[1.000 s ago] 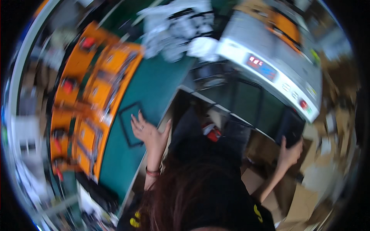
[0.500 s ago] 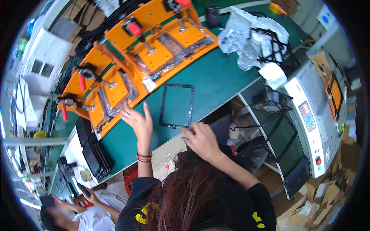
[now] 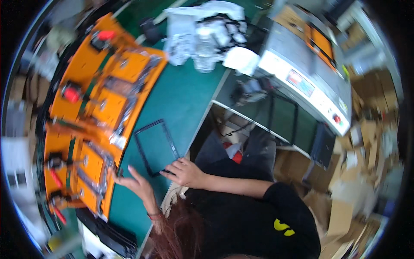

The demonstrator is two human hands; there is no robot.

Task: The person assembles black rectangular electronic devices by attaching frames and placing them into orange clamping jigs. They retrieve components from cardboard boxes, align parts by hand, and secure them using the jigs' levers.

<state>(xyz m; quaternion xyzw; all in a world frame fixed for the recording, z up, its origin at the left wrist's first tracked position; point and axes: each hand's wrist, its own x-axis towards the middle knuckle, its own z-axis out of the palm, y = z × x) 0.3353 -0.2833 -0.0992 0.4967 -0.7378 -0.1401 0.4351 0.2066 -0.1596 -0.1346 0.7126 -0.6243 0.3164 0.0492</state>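
A thin black rectangular frame [image 3: 142, 152] lies flat on the green table top, at the table's near edge. My right hand [image 3: 188, 173] is at the frame's near short side, its bent fingers over that edge. The exact grip is partly hidden. My left hand [image 3: 137, 184] is held to the left of the frame, thumb apart from the fingers and nothing in it. Its fingertips reach the front edge of the orange clamping fixture [image 3: 129, 125], where slim parts in clear film lie. Whether they touch the fixture is too blurred to tell.
Red-handled toggle clamps [image 3: 72, 93] stand on the fixture. At the back are a clear plastic bottle [image 3: 204, 55] and white wrapping [image 3: 181, 32] with black frames. A grey-white machine [image 3: 297, 64] stands at the right, cardboard boxes [image 3: 375, 146] beyond it. Black cases [image 3: 113, 235] sit near left.
My view has turned, so the scene appears rotated and the machine sits further up. My left hand remains by the fixture's edge, my right at the frame's near side.
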